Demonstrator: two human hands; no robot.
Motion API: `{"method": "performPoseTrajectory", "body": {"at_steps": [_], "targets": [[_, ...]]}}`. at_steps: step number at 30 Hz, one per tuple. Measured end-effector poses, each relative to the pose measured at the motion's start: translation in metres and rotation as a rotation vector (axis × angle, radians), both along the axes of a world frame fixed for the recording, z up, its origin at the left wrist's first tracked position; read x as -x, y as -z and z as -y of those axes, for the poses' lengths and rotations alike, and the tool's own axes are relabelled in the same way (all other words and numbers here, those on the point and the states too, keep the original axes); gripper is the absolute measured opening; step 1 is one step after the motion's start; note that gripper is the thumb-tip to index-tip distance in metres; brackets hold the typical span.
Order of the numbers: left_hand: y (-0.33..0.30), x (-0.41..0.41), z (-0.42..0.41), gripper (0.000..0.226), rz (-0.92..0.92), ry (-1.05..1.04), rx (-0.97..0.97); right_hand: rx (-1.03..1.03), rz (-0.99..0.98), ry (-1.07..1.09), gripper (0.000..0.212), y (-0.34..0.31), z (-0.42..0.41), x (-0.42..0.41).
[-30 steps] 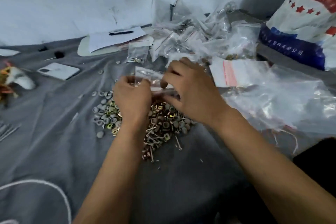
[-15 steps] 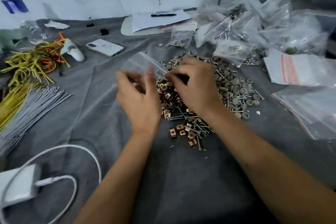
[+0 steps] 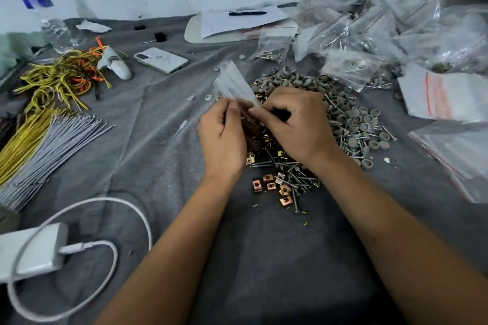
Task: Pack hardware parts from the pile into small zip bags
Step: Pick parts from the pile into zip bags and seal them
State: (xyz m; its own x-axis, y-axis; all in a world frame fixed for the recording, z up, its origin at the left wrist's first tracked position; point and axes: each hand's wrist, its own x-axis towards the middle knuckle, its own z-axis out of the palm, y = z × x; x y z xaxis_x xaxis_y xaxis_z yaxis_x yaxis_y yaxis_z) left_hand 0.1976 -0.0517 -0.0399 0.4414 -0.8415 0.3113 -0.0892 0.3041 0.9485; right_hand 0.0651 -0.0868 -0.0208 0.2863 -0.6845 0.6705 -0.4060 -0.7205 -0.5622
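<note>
Far left of the grip, a white charger [image 3: 31, 250] with its cable [image 3: 111, 253] lies on the grey cloth [image 3: 264, 258]. Above it sit a bundle of grey ties [image 3: 50, 150] and yellow wires [image 3: 52, 79], touching one another. Further up lies a clear bottle [image 3: 52, 26]. Nearer the grip, up and to the left, a white phone [image 3: 161, 60] lies flat, with a small white device [image 3: 116, 64] just beside it.

The left hand [image 3: 224, 137] pinches the lower end of a small clear bag [image 3: 235, 86] between thumb and curled fingers. The bag stands up and away from the grip, tilted to the left, blurred in outline. What it contains cannot be told.

The right hand [image 3: 295, 126] meets the left at the same end of the bag, thumb and forefinger pressed on it, the other fingers curled under. Both hands hover directly over the pile [image 3: 343, 119].

The pile spreads under, below and to the right of the grip: grey caps [image 3: 367, 126] up and right, screws [image 3: 298, 179] and copper clips [image 3: 269, 185] below the wrists, all on the cloth.

Above the grip, a pen [image 3: 247, 13] rests on papers [image 3: 237, 21]. Up and right, filled bags [image 3: 351, 68] lie heaped. Far right, a stack of empty bags [image 3: 446, 95] with red strips lies flat, well apart from the hands.
</note>
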Motion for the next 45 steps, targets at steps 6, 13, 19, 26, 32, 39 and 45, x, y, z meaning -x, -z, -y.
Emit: {"method": "performPoseTrajectory", "body": {"at_steps": [6, 13, 19, 26, 32, 39, 45], "targets": [[0.002, -0.001, 0.001, 0.031, 0.116, 0.022, -0.017, 0.032, -0.025, 0.03, 0.011, 0.002, 0.001, 0.002], [0.004, -0.001, 0.002, 0.036, 0.089, 0.041, -0.048, 0.067, -0.171, -0.002, 0.019, -0.001, -0.004, 0.0], [0.004, 0.007, 0.0, 0.028, 0.189, 0.038, -0.017, 0.092, -0.157, 0.1, 0.012, -0.001, -0.008, -0.004], [0.0, 0.006, -0.003, 0.017, 0.167, -0.114, -0.035, 0.09, -0.088, 0.119, 0.006, -0.001, -0.008, -0.004], [-0.002, 0.004, -0.002, 0.012, 0.165, -0.112, -0.009, 0.056, -0.057, 0.081, 0.005, -0.001, -0.006, -0.004], [-0.003, -0.001, -0.001, 0.017, 0.121, -0.02, -0.069, -0.031, -0.014, 0.055, 0.009, -0.001, -0.003, -0.002], [-0.003, -0.002, -0.002, 0.011, 0.129, -0.038, -0.05, -0.006, -0.087, -0.011, 0.006, 0.0, -0.004, -0.003]]}}
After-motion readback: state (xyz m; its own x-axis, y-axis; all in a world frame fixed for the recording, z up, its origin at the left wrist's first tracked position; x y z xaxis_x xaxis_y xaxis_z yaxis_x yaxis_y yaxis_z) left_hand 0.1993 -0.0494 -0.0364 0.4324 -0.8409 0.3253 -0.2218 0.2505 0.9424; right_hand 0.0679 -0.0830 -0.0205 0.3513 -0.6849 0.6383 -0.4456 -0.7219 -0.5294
